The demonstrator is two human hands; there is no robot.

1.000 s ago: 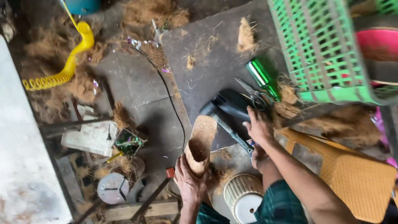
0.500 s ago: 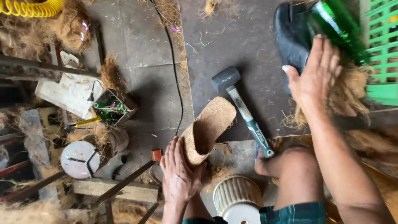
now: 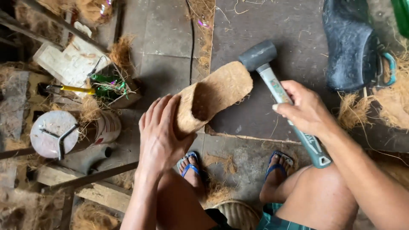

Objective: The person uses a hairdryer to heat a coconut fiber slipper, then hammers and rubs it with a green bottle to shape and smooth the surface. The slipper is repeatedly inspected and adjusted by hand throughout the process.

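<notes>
Coir pot (image 3: 215,100) — brown, fibrous, open-mouthed, lying sideways.

Coir pot and rubber mallet.
Brown fibrous coir pot (image 3: 213,100) lies sideways, mouth toward 7 o'clock; grey-headed rubber mallet (image 3: 272,81) touches its 2 o'clock end.

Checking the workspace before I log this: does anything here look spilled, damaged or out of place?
Loose brown fibre lies scattered over the floor in clumps, including near the black cable. Otherwise nothing stands out: the left hand steadies the fibre pot, and the right hand grips the mallet.
</notes>
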